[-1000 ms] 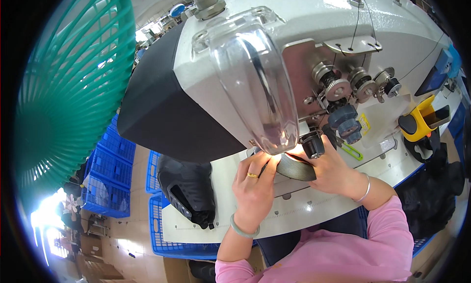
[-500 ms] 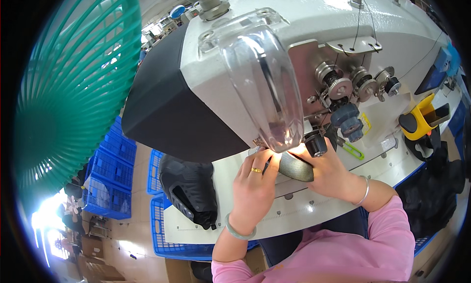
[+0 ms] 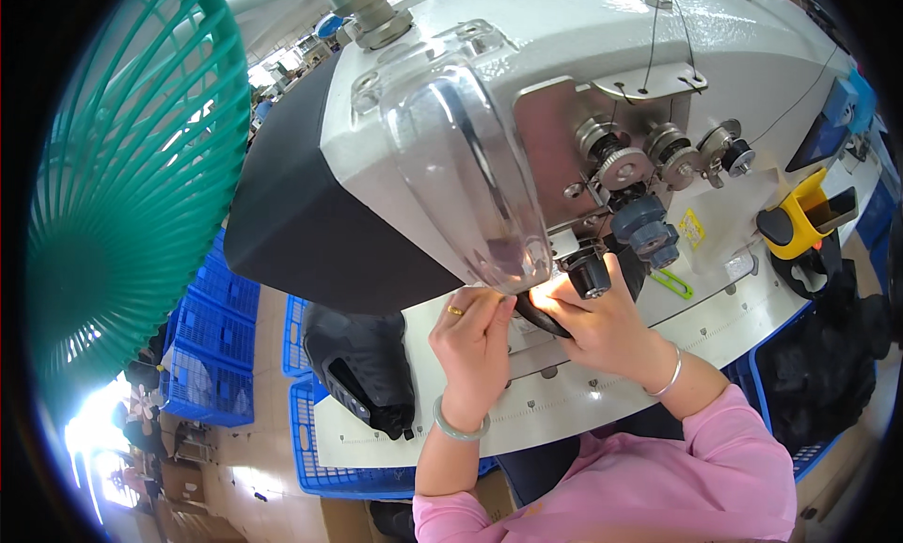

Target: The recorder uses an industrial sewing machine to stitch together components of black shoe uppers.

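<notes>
White tabletop (image 3: 546,413), hands (image 3: 470,355) close together

Dark piece (image 3: 539,317) part-hidden by right fingers (image 3: 576,323); fan (image 3: 141,195) cropped.

Two hands (image 3: 474,347); one held piece (image 3: 542,317); two bangles (image 3: 461,433); one ring (image 3: 455,310); one green fan (image 3: 80,261)

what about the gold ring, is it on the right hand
No, the gold ring is on the left hand, the one with the pale green bangle.
</notes>
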A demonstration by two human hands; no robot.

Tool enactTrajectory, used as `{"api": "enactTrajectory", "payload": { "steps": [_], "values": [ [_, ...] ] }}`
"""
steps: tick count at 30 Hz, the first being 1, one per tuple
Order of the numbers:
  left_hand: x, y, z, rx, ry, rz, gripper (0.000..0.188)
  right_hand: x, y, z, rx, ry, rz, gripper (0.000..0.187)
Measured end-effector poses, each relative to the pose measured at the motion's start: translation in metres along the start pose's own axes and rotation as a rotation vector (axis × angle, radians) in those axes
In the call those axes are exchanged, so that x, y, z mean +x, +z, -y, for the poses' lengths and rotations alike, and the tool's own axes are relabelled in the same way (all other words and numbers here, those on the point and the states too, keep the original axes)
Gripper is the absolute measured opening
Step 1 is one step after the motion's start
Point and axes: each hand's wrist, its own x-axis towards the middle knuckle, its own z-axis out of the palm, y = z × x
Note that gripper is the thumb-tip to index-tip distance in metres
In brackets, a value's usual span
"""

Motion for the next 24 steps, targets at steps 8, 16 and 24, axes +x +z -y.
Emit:
{"api": "enactTrajectory", "payload": {
  "steps": [8, 16, 24],
  "values": [
    [-0.005, -0.004, -0.009, 0.176, 0.145, 0.040, 0.025, -0.008, -0.005, -0.003, 0.057, 0.022, -0.006, 0.046],
    [0.000, -0.013, -0.010, 0.281, 0.273, 0.168, 0.029, -0.013, -0.007, -0.004, 0.141, 0.061, 0.050, 0.049],
    [0.008, -0.014, -0.008, 0.305, 0.332, 0.172, 0.028, -0.011, -0.003, -0.002, 0.110, 0.030, -0.039, 0.045]
  ]
}}
